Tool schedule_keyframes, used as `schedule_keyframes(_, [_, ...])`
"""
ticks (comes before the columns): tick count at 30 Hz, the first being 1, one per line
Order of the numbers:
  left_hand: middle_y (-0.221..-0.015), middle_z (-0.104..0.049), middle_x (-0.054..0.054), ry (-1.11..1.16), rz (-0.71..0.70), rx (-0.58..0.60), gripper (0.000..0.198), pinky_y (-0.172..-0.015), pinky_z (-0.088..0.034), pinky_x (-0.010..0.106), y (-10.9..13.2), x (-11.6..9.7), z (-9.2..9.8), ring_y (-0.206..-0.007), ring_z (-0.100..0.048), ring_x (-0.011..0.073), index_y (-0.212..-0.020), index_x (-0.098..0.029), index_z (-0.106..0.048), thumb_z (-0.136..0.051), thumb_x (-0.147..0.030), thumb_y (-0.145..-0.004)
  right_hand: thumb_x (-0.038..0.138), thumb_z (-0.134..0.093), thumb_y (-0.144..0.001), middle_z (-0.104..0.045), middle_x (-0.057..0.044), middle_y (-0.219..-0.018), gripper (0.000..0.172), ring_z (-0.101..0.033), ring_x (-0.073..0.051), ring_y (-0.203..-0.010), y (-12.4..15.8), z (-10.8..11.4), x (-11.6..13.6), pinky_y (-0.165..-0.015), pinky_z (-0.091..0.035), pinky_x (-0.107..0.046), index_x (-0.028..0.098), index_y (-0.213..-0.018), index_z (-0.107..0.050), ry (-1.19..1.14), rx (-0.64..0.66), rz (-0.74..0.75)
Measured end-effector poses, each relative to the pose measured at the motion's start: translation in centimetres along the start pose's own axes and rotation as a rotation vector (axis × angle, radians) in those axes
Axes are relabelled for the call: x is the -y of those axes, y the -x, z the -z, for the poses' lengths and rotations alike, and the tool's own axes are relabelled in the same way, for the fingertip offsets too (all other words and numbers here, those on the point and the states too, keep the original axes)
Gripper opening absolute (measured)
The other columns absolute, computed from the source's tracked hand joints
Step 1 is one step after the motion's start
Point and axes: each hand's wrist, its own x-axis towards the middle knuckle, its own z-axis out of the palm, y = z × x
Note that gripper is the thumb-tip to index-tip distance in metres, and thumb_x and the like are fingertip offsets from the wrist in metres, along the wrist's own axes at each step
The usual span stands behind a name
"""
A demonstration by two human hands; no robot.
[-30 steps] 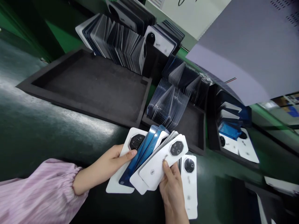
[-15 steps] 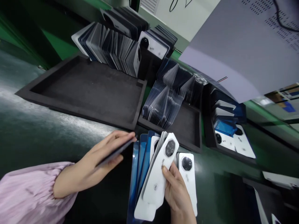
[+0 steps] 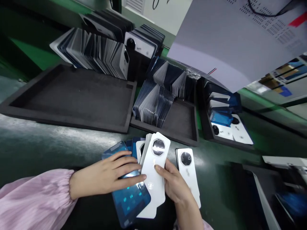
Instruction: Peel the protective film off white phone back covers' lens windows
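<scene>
Palm down, my left hand point(image 3: 107, 175) holds a blue film-covered phone back panel point(image 3: 131, 199), its fingers lying across the top and its thumb hidden. Its fingertips reach the edge of a white phone back panel point(image 3: 155, 179) with a dark octagonal camera window. That white panel is on top of a fanned stack, and my right hand point(image 3: 177, 185) is closed on the stack's right side, thumb on the face. More white and blue panels show behind it. To the right of my right hand, another white phone back panel point(image 3: 188, 175) lies on the table.
A black foam tray point(image 3: 72, 99) sits at left, with rows of upright panels point(image 3: 91, 54) behind it. Clear-edged panels point(image 3: 153, 102) stand in a smaller tray point(image 3: 184, 121). At right, another tray point(image 3: 230, 143) holds white and blue panels. A large grey panel point(image 3: 220, 41) hangs over the back.
My left hand has turned palm down and moved right with its panel, onto the stack. The right hand still grips the stack. The whole view has shifted slightly.
</scene>
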Motion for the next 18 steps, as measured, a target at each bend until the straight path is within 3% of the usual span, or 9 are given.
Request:
schedule_keyframes(2, [-0.124, -0.084, 0.016, 0.029, -0.018, -0.038, 0.063, -0.118, -0.05, 0.056, 0.1, 0.5, -0.2, -0.116, -0.077, 0.0328, -0.155, -0.019, -0.058, -0.043, 0.007, -0.1, 0.035, -0.093, -0.081, -0.087, -0.007, -0.11, 0.037, -0.078, -0.033, -0.114, 0.0, 0.0, 0.0, -0.104, -0.058, -0.049, 0.02, -0.112, -0.08, -0.003, 0.009, -0.001])
schedule_keyframes(6, [-0.139, -0.078, 0.017, 0.157, -0.009, -0.095, 0.069, -0.126, -0.043, 0.051, 0.7, 1.0, -0.6, -0.131, -0.072, 0.033, -0.172, -0.025, -0.031, -0.045, -0.004, -0.108, 0.033, -0.093, -0.081, -0.087, -0.007, -0.104, 0.038, -0.08, -0.031, -0.106, 0.4, 0.3, 0.6, -0.1, -0.06, -0.047, 0.019, -0.115, -0.081, -0.006, 0.031, -0.023])
schedule_keyframes(8, [-0.144, -0.076, 0.013, 0.228, 0.063, -0.142, 0.063, -0.128, -0.039, 0.047, 1.0, 0.7, -0.5, -0.137, -0.068, 0.0303, -0.17, -0.032, -0.033, -0.043, -0.008, -0.112, 0.033, -0.092, -0.083, -0.087, -0.008, -0.105, 0.037, -0.082, -0.029, -0.1, 0.9, 0.9, 1.2, -0.094, -0.062, -0.042, 0.019, -0.116, -0.082, -0.008, 0.029, -0.027])
schedule_keyframes(11, [-0.143, -0.078, 0.005, 0.341, 0.286, -0.263, 0.047, -0.129, -0.035, 0.042, 1.4, -0.3, 0.6, -0.14, -0.064, 0.0266, -0.155, -0.04, -0.059, -0.037, -0.021, -0.117, 0.035, -0.091, -0.085, -0.088, -0.007, -0.101, 0.032, -0.083, -0.024, -0.086, 1.7, 1.9, 2.3, -0.08, -0.064, -0.033, 0.02, -0.112, -0.085, -0.016, 0.01, -0.02])
schedule_keyframes(13, [-0.137, -0.081, -0.002, 0.438, 0.475, -0.36, 0.039, -0.125, -0.039, 0.036, 1.6, -1.0, 2.1, -0.134, -0.068, 0.0265, -0.14, -0.043, -0.074, -0.042, -0.038, -0.117, 0.036, -0.092, -0.084, -0.088, -0.007, -0.097, 0.033, -0.082, -0.022, -0.08, 2.4, 2.7, 3.0, -0.073, -0.064, -0.03, 0.02, -0.113, -0.086, -0.015, -0.001, -0.014])
schedule_keyframes(15, [-0.124, -0.086, -0.009, 0.554, 0.7, -0.471, 0.028, -0.115, -0.048, 0.025, 1.6, -1.6, 3.7, -0.121, -0.075, 0.0246, -0.123, -0.046, -0.084, -0.061, -0.049, -0.108, 0.034, -0.094, -0.082, -0.088, -0.008, -0.1, 0.039, -0.082, -0.022, -0.08, 3.1, 3.4, 3.5, -0.071, -0.064, -0.03, 0.021, -0.117, -0.085, -0.005, -0.017, 0.001])
schedule_keyframes(18, [-0.099, -0.09, -0.011, 0.783, 1.095, -0.638, 0.007, -0.089, -0.063, 0.017, 1.3, -2.4, 5.4, -0.098, -0.085, 0.0235, -0.097, -0.037, -0.09, -0.087, -0.038, -0.091, 0.035, -0.096, -0.079, -0.088, -0.008, -0.105, 0.044, -0.083, -0.024, -0.082, 4.6, 3.7, 4.0, -0.075, -0.066, -0.032, 0.024, -0.12, -0.085, -0.001, -0.062, 0.03])
